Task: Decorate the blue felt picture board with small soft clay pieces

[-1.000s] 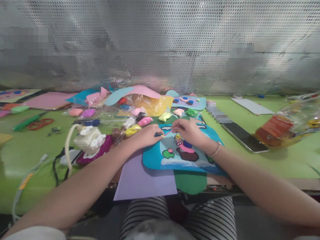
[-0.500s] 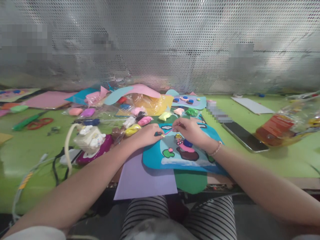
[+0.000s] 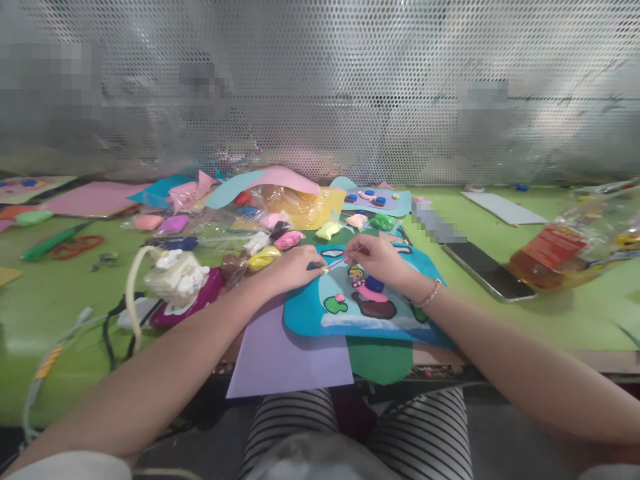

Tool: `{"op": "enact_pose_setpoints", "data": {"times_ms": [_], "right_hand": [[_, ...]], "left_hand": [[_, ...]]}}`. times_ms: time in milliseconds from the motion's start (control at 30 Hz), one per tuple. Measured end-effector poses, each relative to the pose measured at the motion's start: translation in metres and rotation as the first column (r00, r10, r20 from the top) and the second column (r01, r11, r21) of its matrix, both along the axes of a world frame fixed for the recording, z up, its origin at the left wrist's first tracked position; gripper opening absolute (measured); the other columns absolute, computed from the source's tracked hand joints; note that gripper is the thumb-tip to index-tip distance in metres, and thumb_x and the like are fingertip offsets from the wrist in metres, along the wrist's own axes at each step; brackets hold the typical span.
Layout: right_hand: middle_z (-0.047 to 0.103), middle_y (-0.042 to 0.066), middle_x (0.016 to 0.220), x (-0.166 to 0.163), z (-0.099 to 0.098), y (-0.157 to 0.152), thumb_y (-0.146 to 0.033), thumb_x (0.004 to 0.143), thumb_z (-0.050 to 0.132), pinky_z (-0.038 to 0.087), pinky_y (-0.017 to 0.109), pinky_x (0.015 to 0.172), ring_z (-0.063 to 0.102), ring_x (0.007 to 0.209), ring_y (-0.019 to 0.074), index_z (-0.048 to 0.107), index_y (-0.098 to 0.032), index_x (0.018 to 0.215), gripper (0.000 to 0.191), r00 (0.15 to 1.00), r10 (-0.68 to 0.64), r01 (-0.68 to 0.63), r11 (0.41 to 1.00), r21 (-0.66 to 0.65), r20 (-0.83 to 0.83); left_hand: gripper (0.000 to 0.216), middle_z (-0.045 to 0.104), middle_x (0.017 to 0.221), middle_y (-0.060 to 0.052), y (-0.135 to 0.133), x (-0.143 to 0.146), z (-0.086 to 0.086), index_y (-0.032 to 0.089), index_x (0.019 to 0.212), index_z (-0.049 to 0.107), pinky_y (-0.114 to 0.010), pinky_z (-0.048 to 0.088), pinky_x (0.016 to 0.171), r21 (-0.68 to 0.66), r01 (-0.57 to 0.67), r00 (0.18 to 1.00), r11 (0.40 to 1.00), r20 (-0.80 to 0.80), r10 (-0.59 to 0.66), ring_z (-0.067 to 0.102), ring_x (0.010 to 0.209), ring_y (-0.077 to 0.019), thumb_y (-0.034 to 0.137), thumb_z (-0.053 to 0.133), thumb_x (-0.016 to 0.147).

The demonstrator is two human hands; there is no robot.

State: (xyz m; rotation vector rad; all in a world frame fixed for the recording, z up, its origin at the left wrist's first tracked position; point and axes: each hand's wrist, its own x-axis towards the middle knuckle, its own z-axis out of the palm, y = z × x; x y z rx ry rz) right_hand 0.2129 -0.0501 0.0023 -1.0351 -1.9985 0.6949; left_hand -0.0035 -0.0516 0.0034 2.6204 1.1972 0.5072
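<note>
The right hand [image 3: 379, 261] is pinching a thin, pink, straight stick [image 3: 337, 263], its fingers closing on the far end. The left hand [image 3: 301, 269] is bringing its fingertips to the other end, where a tiny pale-yellow bit [image 3: 325, 270] is showing; whether those fingers are gripping the bit or only touching it, I cannot tell. The stick is slanting between both sets of fingers, over the upper part of a blue, round-cornered sheet [image 3: 303, 322]. Compared with a second ago, little is changing: both hands are keeping nearly the same place, so the fine work is apparently continuing at one spot. Just below the right fingers, a raised yellow-haired, pink-tailed figure [image 3: 370, 291] is lying on the sheet. Beyond the left fingers, a bright-yellow wrapped clay packet [image 3: 264, 259] is resting on the lime-green, glossy counter [image 3: 575, 327].
</note>
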Motion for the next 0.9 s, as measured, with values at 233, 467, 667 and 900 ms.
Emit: {"op": "enact_pose_setpoints", "data": {"times_ms": [233, 467, 667, 900], "right_hand": [[0.064, 0.001, 0.066, 0.003, 0.006, 0.005, -0.012, 0.077, 0.053, 0.055, 0.028, 0.063, 0.065, 0.065, 0.0138, 0.053, -0.016, 0.076, 0.004, 0.978, -0.082, 0.052, 0.987, -0.153, -0.191], [0.063, 0.002, 0.070, 0.003, 0.016, -0.003, -0.018, 0.080, 0.053, 0.054, 0.028, 0.062, 0.065, 0.066, 0.0143, 0.051, -0.018, 0.081, 0.003, 0.987, -0.045, 0.041, 0.999, -0.030, -0.153], [0.058, 0.001, 0.076, 0.001, 0.024, -0.018, -0.019, 0.087, 0.041, 0.050, 0.026, 0.059, 0.060, 0.063, 0.0116, 0.047, -0.019, 0.095, 0.010, 0.987, -0.029, 0.058, 0.981, 0.186, -0.156], [0.055, 0.000, 0.076, 0.005, 0.016, -0.012, -0.016, 0.088, 0.039, 0.049, 0.026, 0.062, 0.058, 0.064, 0.0120, 0.043, -0.021, 0.101, 0.014, 0.994, -0.007, 0.037, 0.963, 0.268, -0.109]], "left_hand": [[0.022, 0.061, 0.088, -0.005, 0.001, 0.000, 0.000, 0.021, 0.092, 0.068, -0.029, 0.042, 0.071, -0.004, 0.010, 1.000, 1.000, 0.012, -0.009, 0.056, 0.076, -0.0152, 0.030, 0.051, 0.082], [0.025, 0.063, 0.086, -0.003, 0.001, -0.003, 0.001, 0.020, 0.095, 0.065, -0.028, 0.044, 0.069, -0.073, -0.075, 0.996, 0.994, 0.040, 0.078, 0.057, 0.075, -0.0152, 0.020, 0.056, 0.072], [0.017, 0.062, 0.086, -0.006, -0.021, 0.010, 0.036, 0.016, 0.089, 0.058, -0.032, 0.047, 0.072, -0.025, -0.180, 0.839, 0.983, 0.518, 0.167, 0.057, 0.079, -0.0155, 0.022, 0.046, 0.077], [0.048, 0.066, 0.080, 0.000, -0.156, -0.007, 0.032, 0.054, 0.109, 0.054, -0.046, 0.047, 0.050, -0.216, -0.004, 0.974, 0.976, 0.222, 0.053, 0.062, 0.078, -0.0276, 0.059, 0.043, 0.062]]}}
